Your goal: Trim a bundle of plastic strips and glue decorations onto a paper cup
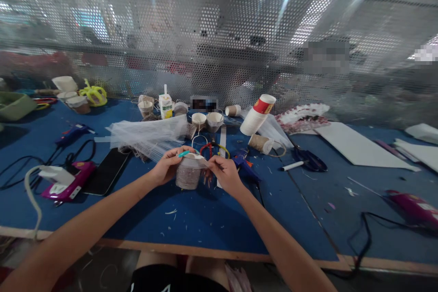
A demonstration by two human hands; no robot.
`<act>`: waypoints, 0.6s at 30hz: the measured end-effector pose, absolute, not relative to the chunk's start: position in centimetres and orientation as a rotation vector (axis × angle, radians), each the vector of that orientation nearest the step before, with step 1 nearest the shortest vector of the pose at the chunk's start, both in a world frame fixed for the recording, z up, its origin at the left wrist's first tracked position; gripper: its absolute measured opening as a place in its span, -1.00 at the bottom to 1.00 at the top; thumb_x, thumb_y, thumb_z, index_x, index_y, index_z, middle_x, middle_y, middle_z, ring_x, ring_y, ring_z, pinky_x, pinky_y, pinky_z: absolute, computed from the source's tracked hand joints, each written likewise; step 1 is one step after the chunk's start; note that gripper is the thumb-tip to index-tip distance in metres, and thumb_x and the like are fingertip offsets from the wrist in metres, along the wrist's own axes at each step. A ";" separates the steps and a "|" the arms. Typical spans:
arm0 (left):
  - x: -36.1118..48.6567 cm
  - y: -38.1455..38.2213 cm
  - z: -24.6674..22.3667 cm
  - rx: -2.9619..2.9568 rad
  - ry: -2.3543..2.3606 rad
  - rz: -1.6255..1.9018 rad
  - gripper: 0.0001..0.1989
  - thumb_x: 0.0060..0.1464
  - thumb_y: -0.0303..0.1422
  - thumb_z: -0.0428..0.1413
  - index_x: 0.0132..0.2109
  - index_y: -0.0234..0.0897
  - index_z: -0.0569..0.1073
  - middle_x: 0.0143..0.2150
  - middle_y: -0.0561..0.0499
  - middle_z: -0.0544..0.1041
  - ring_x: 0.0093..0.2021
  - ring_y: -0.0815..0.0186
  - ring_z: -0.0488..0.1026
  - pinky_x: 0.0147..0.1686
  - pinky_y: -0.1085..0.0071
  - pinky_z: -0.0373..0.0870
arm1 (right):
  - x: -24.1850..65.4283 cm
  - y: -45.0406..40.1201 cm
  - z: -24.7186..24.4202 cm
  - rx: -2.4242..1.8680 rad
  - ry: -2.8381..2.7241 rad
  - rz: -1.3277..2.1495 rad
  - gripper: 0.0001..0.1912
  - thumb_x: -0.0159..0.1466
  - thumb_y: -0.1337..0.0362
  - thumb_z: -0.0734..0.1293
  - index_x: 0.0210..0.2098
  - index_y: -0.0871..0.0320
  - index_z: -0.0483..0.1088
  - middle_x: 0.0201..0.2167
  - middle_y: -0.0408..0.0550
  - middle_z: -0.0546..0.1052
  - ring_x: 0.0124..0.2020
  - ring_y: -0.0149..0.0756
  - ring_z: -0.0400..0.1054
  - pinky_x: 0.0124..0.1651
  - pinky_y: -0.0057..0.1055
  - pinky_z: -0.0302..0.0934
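A paper cup wrapped in brownish twine (188,178) is held between my two hands just above the blue table, with a pale, sheer strip around its rim. My left hand (168,164) grips the cup at its left rim, and a small teal object (184,153) shows by the fingers; its kind is unclear. On the other side, my right hand (226,173) pinches the end of the sheer strip (202,161) at the cup's right edge. Close beyond the right hand lies a blue glue gun (245,167). A pile of white mesh strips (147,134) spreads behind my left hand.
Several small cups, a drink carton (166,107) and stacked paper cups (257,116) stand toward the perforated metal screen (219,32). Scissors (310,160) and a white marker (292,166) lie right. Left are a phone (107,172), a purple power strip (71,182) and trailing cords.
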State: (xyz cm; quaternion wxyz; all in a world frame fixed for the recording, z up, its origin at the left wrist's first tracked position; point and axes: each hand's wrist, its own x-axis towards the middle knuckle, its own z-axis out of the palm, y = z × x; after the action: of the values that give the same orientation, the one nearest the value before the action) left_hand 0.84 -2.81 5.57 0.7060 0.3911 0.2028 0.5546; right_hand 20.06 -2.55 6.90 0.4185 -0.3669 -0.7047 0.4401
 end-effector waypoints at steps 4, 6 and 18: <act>0.8 -2.8 5.5 0.866 0.454 1.215 -0.76 -0.25 -0.28 0.27 -0.45 -0.36 0.45 -0.16 -0.06 0.46 -0.26 0.24 0.39 -0.21 0.32 0.27 | 20.0 -2.7 6.8 -0.922 -1.767 1.095 -0.53 0.13 -0.14 0.26 -0.55 0.17 0.30 -0.69 -0.18 0.38 -0.68 -0.43 0.28 -0.60 -0.50 0.19; 0.9 -2.9 5.4 0.846 0.448 1.211 -0.75 -0.26 -0.27 0.28 -0.45 -0.36 0.46 -0.15 -0.07 0.46 -0.25 0.24 0.40 -0.22 0.33 0.28 | 19.9 -2.8 6.8 -0.922 -1.772 1.098 -0.53 0.15 -0.14 0.24 -0.56 0.17 0.28 -0.69 -0.18 0.37 -0.67 -0.43 0.28 -0.59 -0.49 0.19; 1.3 -3.2 5.1 0.838 0.446 1.149 -0.64 -0.20 -0.19 0.28 -0.25 -0.29 0.48 -0.08 -0.11 0.49 -0.15 0.15 0.42 -0.12 0.27 0.29 | 19.5 -2.7 5.9 -0.942 -1.857 0.886 -0.50 0.22 -0.13 0.15 -0.59 0.16 0.21 -0.67 -0.18 0.30 -0.62 -0.46 0.19 -0.53 -0.51 0.11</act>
State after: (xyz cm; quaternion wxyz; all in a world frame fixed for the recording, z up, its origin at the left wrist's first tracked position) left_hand 1.34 -3.22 5.10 0.7348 0.3815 0.2030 0.5228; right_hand 19.50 -2.66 5.92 0.4253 -0.3768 -0.7426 0.3544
